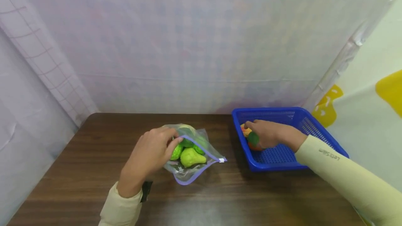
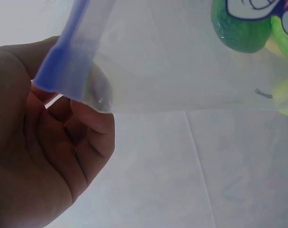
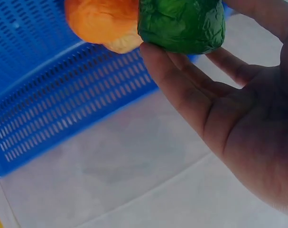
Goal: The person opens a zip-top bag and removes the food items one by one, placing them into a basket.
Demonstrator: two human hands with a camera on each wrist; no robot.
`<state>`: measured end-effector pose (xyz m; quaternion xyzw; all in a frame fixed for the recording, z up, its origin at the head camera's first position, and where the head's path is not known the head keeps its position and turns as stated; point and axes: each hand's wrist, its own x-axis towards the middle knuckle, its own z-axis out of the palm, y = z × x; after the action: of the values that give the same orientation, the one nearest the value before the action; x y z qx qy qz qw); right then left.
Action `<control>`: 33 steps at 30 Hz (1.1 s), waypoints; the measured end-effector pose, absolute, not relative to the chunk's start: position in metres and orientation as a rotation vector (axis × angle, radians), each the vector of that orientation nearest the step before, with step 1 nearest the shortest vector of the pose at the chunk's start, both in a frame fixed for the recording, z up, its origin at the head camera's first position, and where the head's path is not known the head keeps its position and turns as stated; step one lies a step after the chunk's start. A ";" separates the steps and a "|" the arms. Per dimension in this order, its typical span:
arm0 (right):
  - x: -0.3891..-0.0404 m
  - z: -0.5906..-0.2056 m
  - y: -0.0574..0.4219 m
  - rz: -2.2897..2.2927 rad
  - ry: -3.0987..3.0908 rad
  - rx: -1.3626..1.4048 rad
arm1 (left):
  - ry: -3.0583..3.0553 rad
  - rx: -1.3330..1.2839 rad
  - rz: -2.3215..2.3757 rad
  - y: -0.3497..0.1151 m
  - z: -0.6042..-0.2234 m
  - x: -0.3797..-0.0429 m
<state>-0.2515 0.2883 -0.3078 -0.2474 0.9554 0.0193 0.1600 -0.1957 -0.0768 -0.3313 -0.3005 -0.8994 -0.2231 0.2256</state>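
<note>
My left hand [image 1: 150,152] pinches the purple-edged rim of a clear zip bag [image 1: 185,178] between thumb and fingers. The mouth of the bag gapes, with a white slider [image 1: 221,160] at its right corner. Inside lie a yellow-green toy pear [image 1: 191,158] and several green toy pieces, partly hidden by the plastic. Over the left side of a blue basket [image 1: 279,166], my right hand [image 1: 271,135] grips a shiny green toy vegetable [image 3: 181,26] with its fingers and thumb. An orange toy piece [image 3: 101,21] sits close beside it in the basket.
A yellow-orange toy piece [image 1: 246,130] lies against the basket's left wall. Bag and basket stand on a dark brown wooden table [image 1: 78,170]. Pale cloth [image 1: 188,44] hangs behind the table's far edge and at both sides.
</note>
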 end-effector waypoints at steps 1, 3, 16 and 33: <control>-0.251 -0.309 0.289 0.068 2.719 -0.704 | -2.481 -0.828 -0.614 -0.077 -0.331 -0.196; -0.252 -0.313 0.290 0.079 2.702 -0.708 | -2.483 -0.828 -0.613 -0.077 -0.331 -0.196; -0.260 -0.337 0.290 0.085 2.664 -0.689 | -2.494 -0.827 -0.620 -0.076 -0.329 -0.192; -0.259 -0.356 0.292 0.175 2.656 -0.693 | -2.503 -0.839 -0.634 -0.074 -0.332 -0.189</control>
<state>-0.2594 0.2921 -0.3560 -0.2470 0.9473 0.0625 0.1942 -0.1894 -0.0744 -0.3321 -0.3022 -0.9010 -0.2282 0.2115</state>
